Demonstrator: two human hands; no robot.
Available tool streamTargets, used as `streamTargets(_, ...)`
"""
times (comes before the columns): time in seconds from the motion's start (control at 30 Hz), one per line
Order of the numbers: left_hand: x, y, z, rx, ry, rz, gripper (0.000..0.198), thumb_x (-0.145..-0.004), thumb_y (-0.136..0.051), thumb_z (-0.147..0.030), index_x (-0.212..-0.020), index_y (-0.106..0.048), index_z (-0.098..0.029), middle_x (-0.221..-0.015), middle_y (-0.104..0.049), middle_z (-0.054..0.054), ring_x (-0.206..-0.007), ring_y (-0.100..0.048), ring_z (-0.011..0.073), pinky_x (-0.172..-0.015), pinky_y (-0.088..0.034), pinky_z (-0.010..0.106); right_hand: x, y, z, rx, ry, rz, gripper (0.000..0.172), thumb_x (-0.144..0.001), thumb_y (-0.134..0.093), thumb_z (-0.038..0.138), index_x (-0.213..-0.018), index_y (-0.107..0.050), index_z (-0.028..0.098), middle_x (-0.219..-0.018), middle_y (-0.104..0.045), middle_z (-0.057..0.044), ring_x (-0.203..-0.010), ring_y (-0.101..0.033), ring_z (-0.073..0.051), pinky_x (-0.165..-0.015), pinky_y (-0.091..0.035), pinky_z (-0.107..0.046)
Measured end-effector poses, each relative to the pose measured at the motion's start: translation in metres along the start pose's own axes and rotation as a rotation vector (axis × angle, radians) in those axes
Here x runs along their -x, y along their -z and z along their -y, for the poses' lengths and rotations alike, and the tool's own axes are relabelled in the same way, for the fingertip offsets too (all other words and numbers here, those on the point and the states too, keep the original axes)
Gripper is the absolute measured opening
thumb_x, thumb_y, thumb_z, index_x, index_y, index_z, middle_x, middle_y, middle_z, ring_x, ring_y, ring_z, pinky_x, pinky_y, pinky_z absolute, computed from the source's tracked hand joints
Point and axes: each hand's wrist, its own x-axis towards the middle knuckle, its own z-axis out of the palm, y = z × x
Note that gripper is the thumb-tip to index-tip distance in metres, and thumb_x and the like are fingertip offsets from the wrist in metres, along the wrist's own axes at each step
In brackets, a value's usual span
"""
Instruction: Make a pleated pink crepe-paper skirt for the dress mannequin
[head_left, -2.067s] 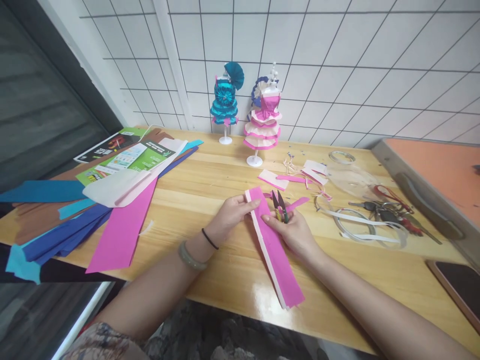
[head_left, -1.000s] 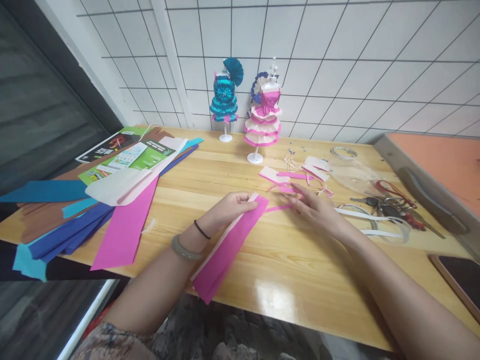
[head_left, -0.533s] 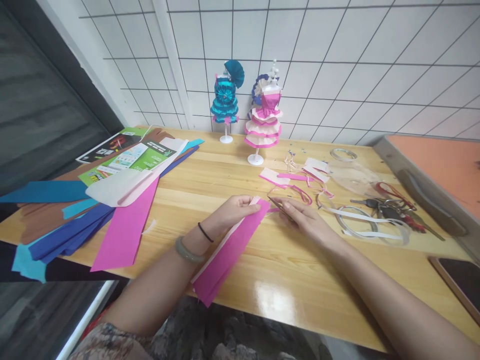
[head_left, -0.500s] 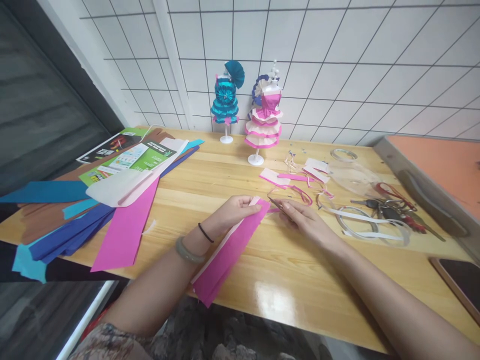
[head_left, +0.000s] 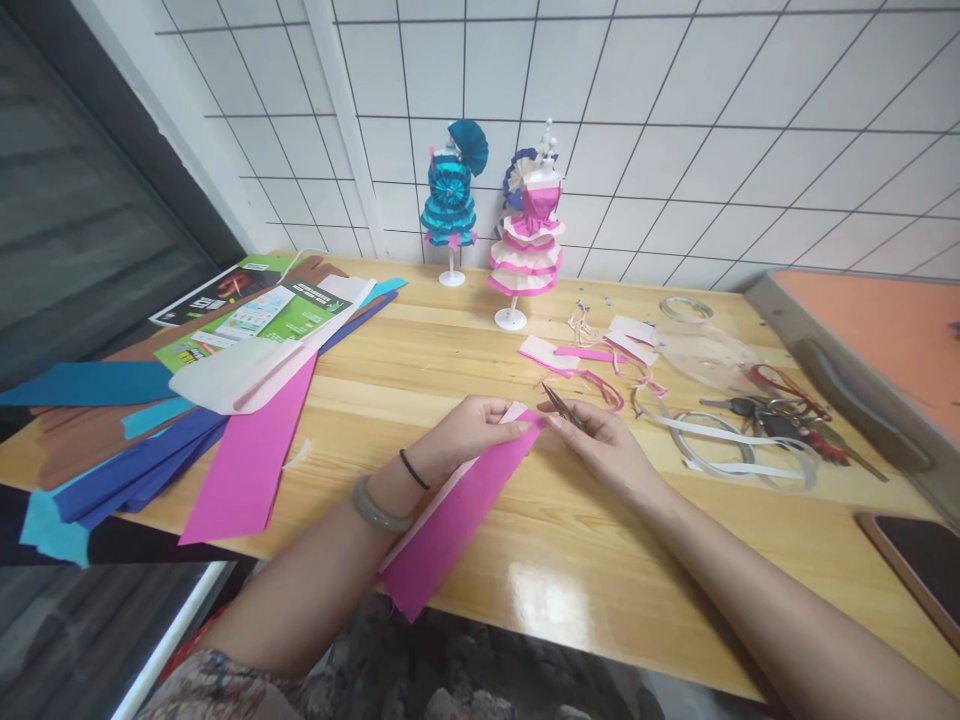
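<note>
My left hand (head_left: 484,425) pinches the upper end of a strip of crepe paper (head_left: 469,505), bright pink with a pale layer along its left side. The strip slants down toward the table's front edge. In my right hand (head_left: 596,435) is a pair of small dark scissors (head_left: 561,405), their pointed blades angled up and left. The thumb and a fingertip of that hand also meet the pink strip's top corner. Behind the hands stand a doll-size dress form in a pink and white ruffled dress (head_left: 526,255) and another in a teal dress (head_left: 450,205).
Pink and white paper scraps (head_left: 574,355) lie beyond my right hand. Farther right are tape rolls (head_left: 686,310), a bunch of keys (head_left: 787,420) and a phone (head_left: 919,565). Coloured crepe sheets (head_left: 247,450) and a green leaflet (head_left: 300,315) cover the table's left side.
My right hand has shifted slightly, its thumb and fingertip now at the strip's top corner. The scissors point more upward, with both blades visible. The strip's top has tilted a little right.
</note>
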Motion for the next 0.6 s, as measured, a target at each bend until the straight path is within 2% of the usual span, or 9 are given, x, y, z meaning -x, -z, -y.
streamTargets(0.13,-0.001,-0.005,0.005,-0.057,-0.052,0.065,0.036,-0.069,-0.07,-0.038,-0.092,-0.068,-0.011,-0.087,-0.068,0.006,-0.075,-0.06,0.0129,-0.067,-0.04,0.022,0.0,-0.004,0.0,0.031,0.014,-0.01,0.035,-0.072,-0.064,0.049,-0.09,-0.068,0.018,-0.086,-0.069,-0.004,-0.083,-0.062,-0.02,-0.08,-0.046,-0.032)
streamTargets(0.37,0.0,-0.013,0.001,-0.055,-0.007,0.098,0.032,-0.066,-0.072,-0.039,-0.078,-0.066,-0.009,-0.076,-0.066,0.003,-0.07,-0.057,0.0111,-0.065,-0.039,0.021,0.001,-0.008,0.002,0.027,0.036,-0.013,0.029,-0.072,-0.065,0.046,-0.076,-0.066,0.017,-0.07,-0.065,-0.002,-0.067,-0.057,-0.015,-0.066,-0.046,-0.028)
streamTargets(0.6,0.0,-0.005,0.003,-0.102,-0.03,0.034,0.033,-0.072,-0.067,-0.042,-0.084,-0.066,-0.011,-0.078,-0.067,0.004,-0.068,-0.057,0.0108,-0.065,-0.04,0.023,0.001,-0.005,0.005,0.016,0.015,-0.034,0.029,-0.073,-0.064,0.045,-0.075,-0.063,0.016,-0.068,-0.061,-0.001,-0.064,-0.055,-0.014,-0.064,-0.043,-0.026)
